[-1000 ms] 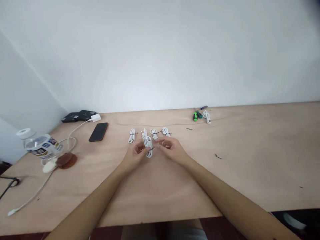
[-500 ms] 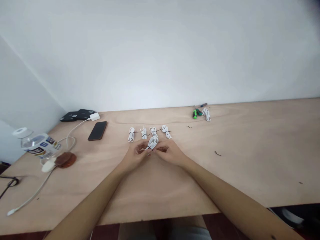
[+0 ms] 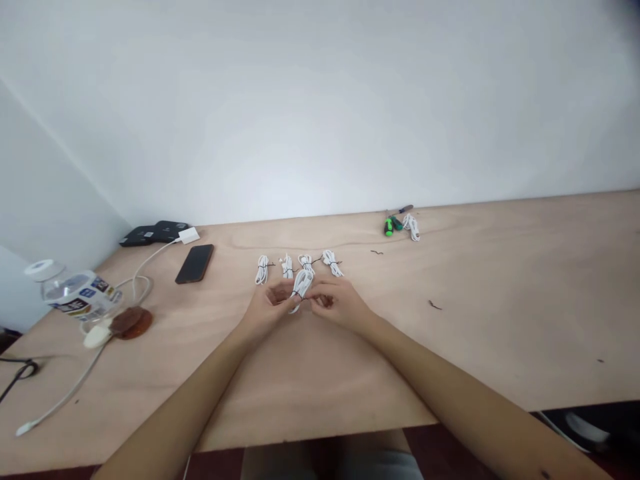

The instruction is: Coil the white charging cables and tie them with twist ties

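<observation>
At the middle of the plywood table (image 3: 500, 320), four white cable coils (image 3: 262, 270) lie tied in a row, while the left hand (image 3: 267, 308) and right hand (image 3: 340, 303) meet, pinching a fifth coil (image 3: 302, 283) whose tie their fingers partly hide.

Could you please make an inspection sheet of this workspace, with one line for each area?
Surface: pale plywood table top, with small dark wire scraps.
Job's things: white coiled cable bound with thin black wire, between the hands; four similar white coils in a row behind it.
Hands: left hand and right hand both pinch that coil.
Clutter: black smartphone, clear plastic bottle with white cap, green-handled screwdrivers, flat black devices.
Cables: white cable from a white adapter; thin black cord at far left.
Surroundings: plain white wall; other people: nothing seen.
</observation>
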`<state>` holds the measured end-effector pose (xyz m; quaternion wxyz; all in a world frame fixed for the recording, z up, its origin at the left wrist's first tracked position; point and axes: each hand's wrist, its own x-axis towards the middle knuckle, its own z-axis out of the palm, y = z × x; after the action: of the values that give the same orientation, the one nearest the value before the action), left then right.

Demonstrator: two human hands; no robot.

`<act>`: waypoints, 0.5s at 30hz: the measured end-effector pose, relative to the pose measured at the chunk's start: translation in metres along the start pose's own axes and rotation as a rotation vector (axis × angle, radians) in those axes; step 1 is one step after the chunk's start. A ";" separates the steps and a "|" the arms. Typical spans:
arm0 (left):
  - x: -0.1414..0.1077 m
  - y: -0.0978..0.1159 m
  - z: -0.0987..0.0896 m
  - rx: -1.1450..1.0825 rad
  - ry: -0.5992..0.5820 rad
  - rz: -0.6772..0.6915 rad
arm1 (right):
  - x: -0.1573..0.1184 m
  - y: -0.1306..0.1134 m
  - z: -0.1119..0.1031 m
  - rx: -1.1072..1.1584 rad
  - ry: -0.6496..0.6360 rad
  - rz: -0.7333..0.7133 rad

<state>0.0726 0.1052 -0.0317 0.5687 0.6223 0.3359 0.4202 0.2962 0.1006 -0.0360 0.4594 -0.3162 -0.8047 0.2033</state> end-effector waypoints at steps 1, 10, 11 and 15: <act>0.000 0.001 0.002 -0.014 -0.001 0.001 | 0.000 -0.001 0.001 -0.030 0.014 -0.023; 0.001 -0.001 0.005 -0.063 0.007 0.007 | 0.006 -0.003 0.005 0.194 0.005 0.294; 0.001 -0.001 0.004 -0.079 -0.004 0.004 | 0.007 -0.002 0.004 0.271 -0.003 0.337; -0.001 0.003 0.004 -0.124 -0.050 -0.001 | 0.008 0.002 0.000 0.503 -0.086 0.450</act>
<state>0.0753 0.1026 -0.0285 0.6144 0.5960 0.2953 0.4245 0.2941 0.1073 -0.0320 0.4324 -0.3536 -0.6582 0.5048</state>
